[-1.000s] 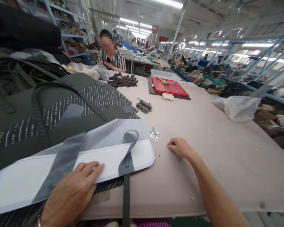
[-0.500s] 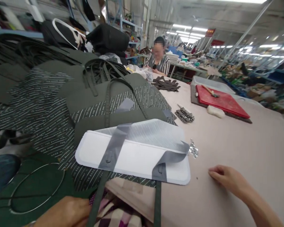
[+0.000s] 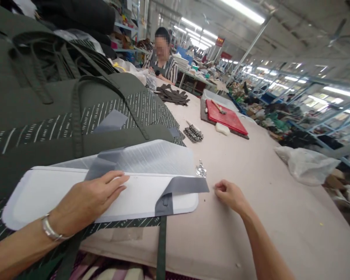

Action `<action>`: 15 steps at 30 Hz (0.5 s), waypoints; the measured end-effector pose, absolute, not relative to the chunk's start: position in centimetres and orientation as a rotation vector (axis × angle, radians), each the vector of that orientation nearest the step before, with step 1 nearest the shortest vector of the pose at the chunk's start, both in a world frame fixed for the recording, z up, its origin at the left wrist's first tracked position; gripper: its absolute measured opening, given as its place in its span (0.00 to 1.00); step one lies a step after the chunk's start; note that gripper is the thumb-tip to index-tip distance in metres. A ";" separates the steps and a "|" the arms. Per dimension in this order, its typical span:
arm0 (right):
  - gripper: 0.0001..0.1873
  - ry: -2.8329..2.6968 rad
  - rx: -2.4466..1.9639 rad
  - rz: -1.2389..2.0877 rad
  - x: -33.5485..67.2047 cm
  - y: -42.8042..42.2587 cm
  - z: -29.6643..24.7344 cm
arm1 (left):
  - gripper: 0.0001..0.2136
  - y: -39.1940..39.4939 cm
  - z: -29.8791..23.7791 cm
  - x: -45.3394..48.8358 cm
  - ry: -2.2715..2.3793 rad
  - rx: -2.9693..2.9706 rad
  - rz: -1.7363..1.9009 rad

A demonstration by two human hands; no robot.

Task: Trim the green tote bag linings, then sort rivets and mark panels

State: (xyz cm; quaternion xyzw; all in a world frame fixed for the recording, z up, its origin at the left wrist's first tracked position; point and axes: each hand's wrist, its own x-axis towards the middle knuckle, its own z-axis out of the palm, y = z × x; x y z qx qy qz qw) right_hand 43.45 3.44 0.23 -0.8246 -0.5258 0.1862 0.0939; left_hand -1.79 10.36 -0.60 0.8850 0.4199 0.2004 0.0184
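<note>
My left hand [image 3: 86, 200], a bracelet at its wrist, lies on the white stiffened panel [image 3: 142, 194] of a dark green bag piece. Its fingers are stretched out and cover part of one grey strip [image 3: 100, 165]. A second grey strip [image 3: 189, 184] folds loosely past the panel's right end, with a small metal loop at its base. Below it a dark green strap [image 3: 161, 249] hangs toward me. My right hand [image 3: 229, 196] rests on the table, thumb and fingers pinched; anything between them is too small to make out. Small shiny metal pieces [image 3: 201, 169] lie close by.
Stacked green bag pieces [image 3: 105, 85] fill the left. On the table [image 3: 251, 175] are a dark metal hardware bunch [image 3: 193, 133], brown strips [image 3: 173, 95], and a red board [image 3: 227, 118] with a hammer [image 3: 218, 107]. A person [image 3: 162, 58] sits at the far end.
My left hand has risen from the lower edge onto the white panel. The view has shifted right and the panel sits further left. My right hand is now closer to the small metal pieces.
</note>
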 end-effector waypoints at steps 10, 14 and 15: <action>0.22 -1.538 -2.368 0.682 46.2 3.5 -1.0 | 0.17 9.3 -1.4 0.1 1.302 2.831 0.221; 0.20 -1.401 -2.271 0.670 44.9 4.6 0.3 | 0.17 9.5 -0.9 0.2 1.250 2.808 0.173; 0.21 -1.371 -2.238 0.656 43.9 4.8 1.2 | 0.17 9.4 -1.0 0.1 1.220 2.810 0.182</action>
